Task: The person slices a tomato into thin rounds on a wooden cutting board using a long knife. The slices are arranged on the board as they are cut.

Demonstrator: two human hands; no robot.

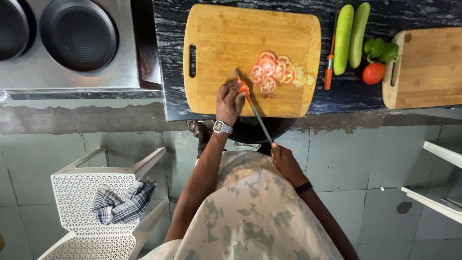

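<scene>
Left hand (230, 98) pinches tomato end piece (243, 87) near cutting board's (216, 38) front edge. Right hand (285, 161) grips knife (257, 115), its long axis running diagonally from right hand to tomato.

no packages, labels or signs show anywhere in view. the one screen is the small square face of a wristwatch (221, 126) on the person's left wrist, just off the near edge of the table. it has a silvery case and a pale dial on a metal band; what it shows is too small to tell.
</scene>
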